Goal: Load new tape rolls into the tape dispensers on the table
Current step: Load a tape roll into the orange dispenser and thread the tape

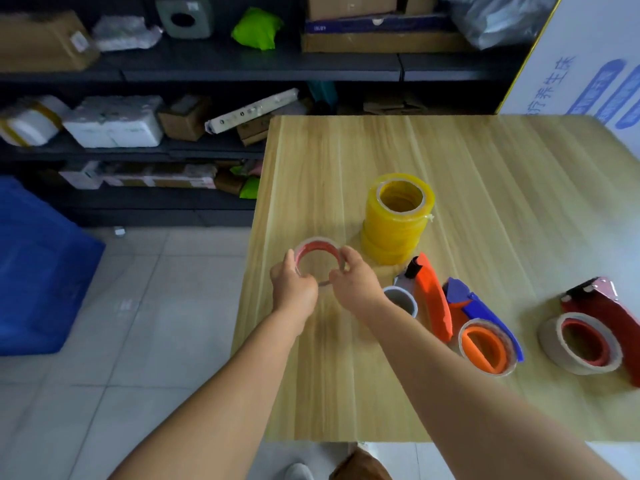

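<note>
Three dispensers (433,296), one yellow tape stack (396,223).

A light wood-grain tabletop (485,161) fills the right side of the view. Behind it and off to its left stands a dark metal shelving unit (207,69) crowded with cardboard boxes (41,39), white foam packages (114,121) and a bright green bag (256,27). Left of the tabletop, the floor (138,306) is pale glossy tile with thin grout lines, catching soft reflections of overhead light. A blue plastic crate (38,268) sits on the floor, well apart from the tabletop's left edge. Past the tabletop's far right corner leans a white board (585,64) with blue printed characters and a yellow edge.
</note>
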### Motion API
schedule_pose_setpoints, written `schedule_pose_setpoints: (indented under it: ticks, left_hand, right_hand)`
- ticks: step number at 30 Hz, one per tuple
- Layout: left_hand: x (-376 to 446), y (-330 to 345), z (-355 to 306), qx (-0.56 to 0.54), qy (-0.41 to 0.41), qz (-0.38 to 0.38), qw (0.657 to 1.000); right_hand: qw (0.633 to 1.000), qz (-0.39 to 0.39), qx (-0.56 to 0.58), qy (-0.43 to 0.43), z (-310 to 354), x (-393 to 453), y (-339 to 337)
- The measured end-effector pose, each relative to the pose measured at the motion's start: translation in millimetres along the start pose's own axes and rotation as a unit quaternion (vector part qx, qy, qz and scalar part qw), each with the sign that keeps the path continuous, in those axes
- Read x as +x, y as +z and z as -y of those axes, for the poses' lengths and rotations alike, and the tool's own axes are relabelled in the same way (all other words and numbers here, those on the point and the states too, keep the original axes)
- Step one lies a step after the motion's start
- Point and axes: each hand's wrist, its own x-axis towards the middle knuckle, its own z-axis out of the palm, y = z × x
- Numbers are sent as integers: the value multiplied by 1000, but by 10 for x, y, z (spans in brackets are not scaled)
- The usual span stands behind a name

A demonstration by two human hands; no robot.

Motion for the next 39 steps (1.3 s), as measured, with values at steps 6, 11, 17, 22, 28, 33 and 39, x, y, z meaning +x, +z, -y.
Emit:
schedule_pose_setpoints:
  ticks: [6, 11, 17, 22, 28, 33, 39]
  left_hand:
    - [345, 142, -61, 105, -11, 23, 994]
    - [542, 230, -55, 141, -32, 31, 989]
    - [531, 224, -42, 156, -10, 19, 987]
    - [389, 254, -328, 21, 96, -4, 995]
    - [277, 496, -657, 64, 210, 45, 975]
    - [366, 770, -1012, 99, 243, 80, 962]
    - [543, 938, -1244, 198, 236, 103, 946]
  right_hand:
    - [998, 59, -21, 4, 45, 391, -24]
    - [995, 81, -56, 16, 2, 599, 3]
    - [993, 92, -72, 7, -39, 626, 18]
    - [993, -1, -75, -92, 68, 480, -149]
    - [975, -176, 4, -135, 122, 322, -573]
    - [976, -211, 41, -22, 15, 415, -871]
    - [972, -226, 57, 24, 7, 612, -978]
